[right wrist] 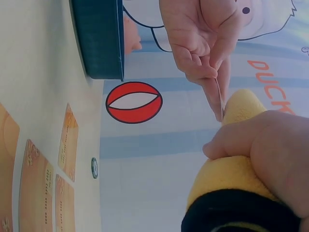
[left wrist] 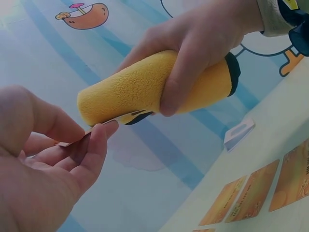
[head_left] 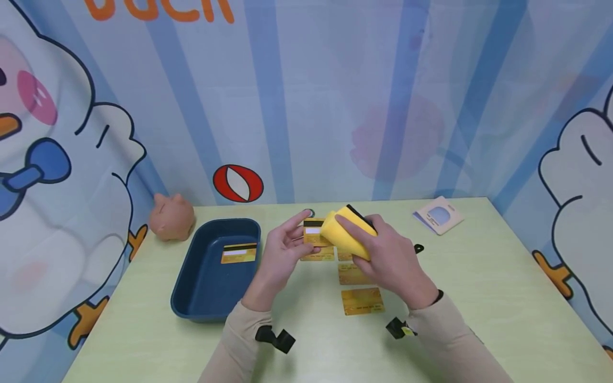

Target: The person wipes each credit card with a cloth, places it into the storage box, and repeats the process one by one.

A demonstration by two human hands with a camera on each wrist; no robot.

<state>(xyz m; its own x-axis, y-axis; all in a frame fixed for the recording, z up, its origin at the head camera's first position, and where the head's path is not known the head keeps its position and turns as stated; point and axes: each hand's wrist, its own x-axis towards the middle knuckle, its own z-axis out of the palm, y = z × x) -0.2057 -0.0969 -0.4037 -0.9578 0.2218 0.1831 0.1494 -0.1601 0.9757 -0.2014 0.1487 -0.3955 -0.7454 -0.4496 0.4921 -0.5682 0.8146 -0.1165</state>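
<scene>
Between thumb and fingers, my left hand (head_left: 278,255) pinches a gold bank card (head_left: 313,232), its black stripe and white strip facing the head camera. My right hand (head_left: 390,258) grips a folded yellow cloth (head_left: 346,234) with black edging. The cloth's rounded end touches the card and hides its right part in the head view. Both hands are above the table. Beneath them lie several gold cards, among them a near card (head_left: 362,301) and a middle card (head_left: 353,274); others are partly covered. In the left wrist view the card is nearly edge-on under the cloth (left wrist: 130,84).
Left of the hands stands a dark blue tray (head_left: 184,290) holding one gold card (head_left: 238,254), stripe up. A pink piggy bank (head_left: 171,218) sits behind it. A pale pink booklet (head_left: 439,215) lies back right, near a small black loop (head_left: 419,248). A printed curtain (head_left: 316,106) hangs behind.
</scene>
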